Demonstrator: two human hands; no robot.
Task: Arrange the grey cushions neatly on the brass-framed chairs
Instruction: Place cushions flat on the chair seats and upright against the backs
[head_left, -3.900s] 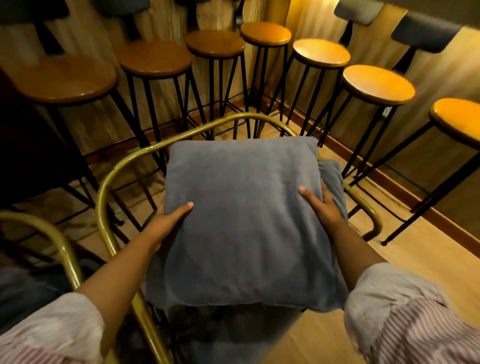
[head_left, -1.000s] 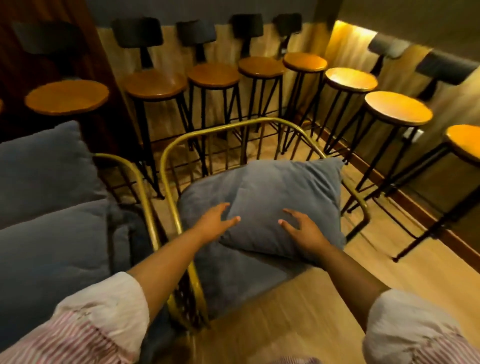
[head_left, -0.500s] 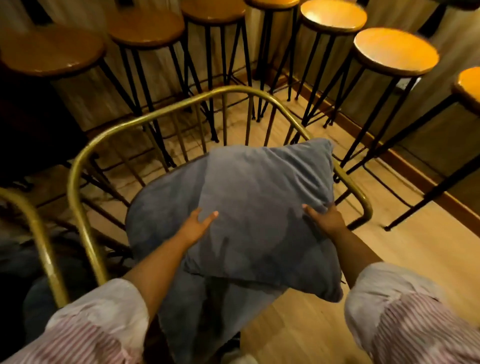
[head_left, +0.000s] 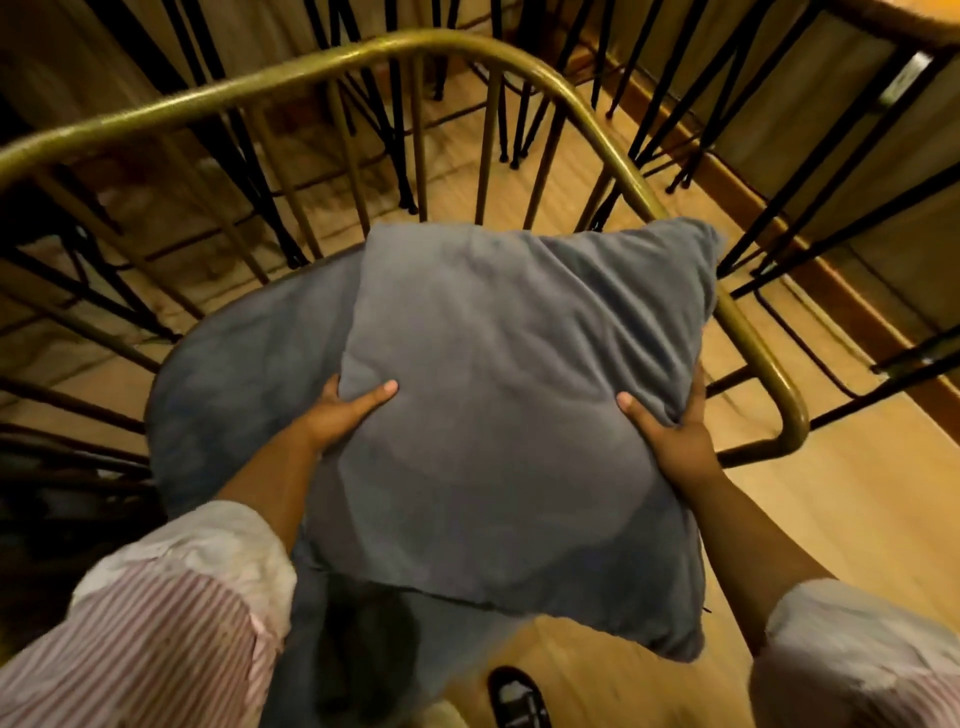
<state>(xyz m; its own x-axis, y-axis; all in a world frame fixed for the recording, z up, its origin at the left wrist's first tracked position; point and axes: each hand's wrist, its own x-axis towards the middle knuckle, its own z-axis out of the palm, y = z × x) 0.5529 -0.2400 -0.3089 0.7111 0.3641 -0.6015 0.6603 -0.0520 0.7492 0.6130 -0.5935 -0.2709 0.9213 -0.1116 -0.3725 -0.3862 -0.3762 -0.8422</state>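
A square grey cushion (head_left: 509, 405) is held above the seat of a brass-framed chair (head_left: 332, 67). My left hand (head_left: 343, 413) grips its left edge, thumb on top. Along the right edge, my right hand (head_left: 670, 431) holds it the same way. The cushion tilts, its far corner near the chair's right arm rail (head_left: 748, 338). Under it lies the round grey seat pad (head_left: 234, 374), partly hidden by the cushion.
Black metal legs of bar stools (head_left: 519, 104) crowd the wooden floor behind and to the right of the chair. A wooden skirting (head_left: 831, 280) runs along the right wall. A dark shoe (head_left: 514, 696) shows at the bottom edge.
Both hands took hold of the cushion's sides and lifted it off the seat. My view has tipped further down and closer to the chair.
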